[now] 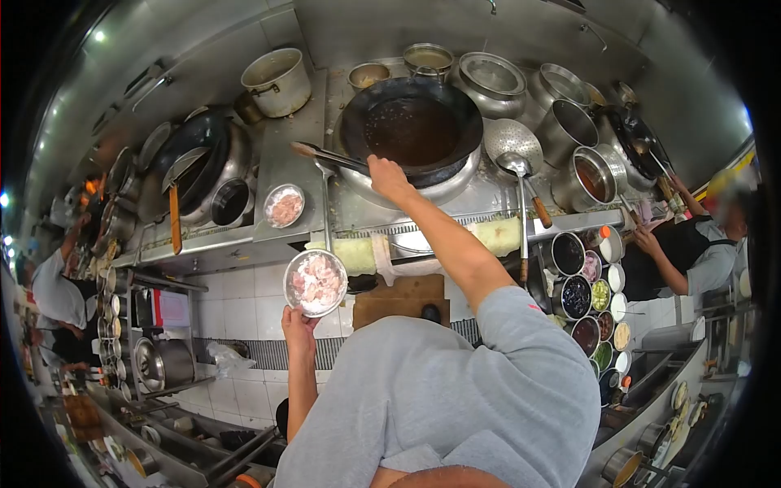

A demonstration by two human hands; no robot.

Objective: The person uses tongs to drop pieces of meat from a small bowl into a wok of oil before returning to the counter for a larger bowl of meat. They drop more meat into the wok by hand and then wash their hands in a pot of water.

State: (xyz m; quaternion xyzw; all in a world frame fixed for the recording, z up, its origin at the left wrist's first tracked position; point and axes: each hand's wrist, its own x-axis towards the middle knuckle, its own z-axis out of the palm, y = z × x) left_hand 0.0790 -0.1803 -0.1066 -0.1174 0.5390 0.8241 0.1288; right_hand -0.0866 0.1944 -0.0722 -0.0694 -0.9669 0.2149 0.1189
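While your left grip (301, 320) holds a round silver metal bowl (319, 313) of white-dusted pink pieces (320, 279), nearer you than the round black wok (466, 130), your right grip (389, 177), closure unclear, is at the wok's near rim.

A bowl (286, 285) of pale pink pieces (316, 281), and a wide black wok (469, 122).
The bowl is round and of metal, held in the air with its mouth upward, below and to the left of the wok and well apart from it; the pieces inside look like raw meat, cut small and heaped, with white patches on and around them. The wok sits on the stove (278, 167), open side up; its inside is dark brown with small pale spots, and I cannot tell how deep the content is.
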